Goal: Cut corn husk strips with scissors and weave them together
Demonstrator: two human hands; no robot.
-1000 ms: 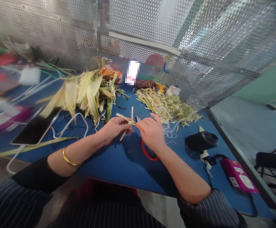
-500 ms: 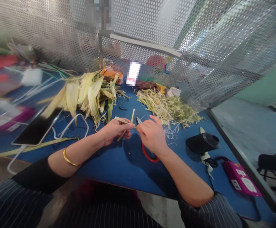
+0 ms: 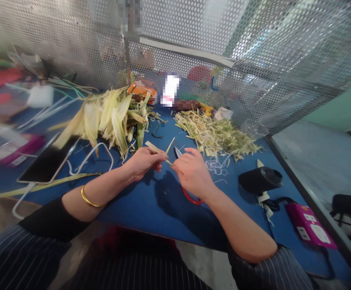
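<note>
My left hand (image 3: pixel 145 164) pinches a narrow strip of pale corn husk (image 3: pixel 154 147) between thumb and fingers. A thin end of husk stands up past the thumb, and another short end runs toward my right hand (image 3: pixel 193 173). That hand is closed, its thumb and forefinger pinched at this short end, with the other fingers curled. Under my right hand lie scissors (image 3: pixel 193 198) with red handles; their blades poke out beyond the knuckles, while the middle is hidden. A tangle of white thread (image 3: pixel 217 166) lies right of my right hand.
Whole husks (image 3: pixel 107 117) are heaped at the back left, shredded husk (image 3: pixel 220 133) at the back right. A phone (image 3: pixel 48 159) with a white cable lies left. A black cylindrical device (image 3: pixel 260 179) and a magenta box (image 3: pixel 311 225) are right. Perforated metal (image 3: pixel 187 52) closes the back.
My left hand has shifted slightly left and up, and a gap between the hands has widened. The upright husk end leans further right. The view has moved a little.
</note>
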